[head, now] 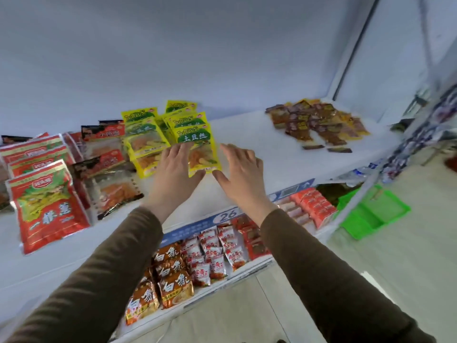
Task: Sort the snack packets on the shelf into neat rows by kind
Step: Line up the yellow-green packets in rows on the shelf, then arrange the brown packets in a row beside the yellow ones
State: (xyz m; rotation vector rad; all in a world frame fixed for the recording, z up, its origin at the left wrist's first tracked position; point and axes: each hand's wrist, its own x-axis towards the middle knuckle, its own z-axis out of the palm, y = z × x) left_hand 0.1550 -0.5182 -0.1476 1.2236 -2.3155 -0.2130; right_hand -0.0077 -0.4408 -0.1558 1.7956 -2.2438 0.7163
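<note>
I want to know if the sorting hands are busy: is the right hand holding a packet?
No. The right hand is open with fingers spread over bare shelf, beside the yellow packets, gripping nothing.

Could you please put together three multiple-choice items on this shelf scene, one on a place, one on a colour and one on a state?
1. Where does the pile of small brown packets lie on the top shelf?
A. at the far right
B. at the far left
C. under the hands

2. What colour is the packet that the left hand touches?
A. blue
B. yellow with a green label
C. white

3. How is the right hand?
A. a fist round a packet
B. pinching a brown packet
C. open, fingers spread, holding nothing

Answers: 1 A, the brown pile sits near the shelf's right end, apart from the other kinds. 2 B, the left fingers lie on a yellow packet. 3 C, its fingers are straight and spread beside the yellow packet's edge.
</note>
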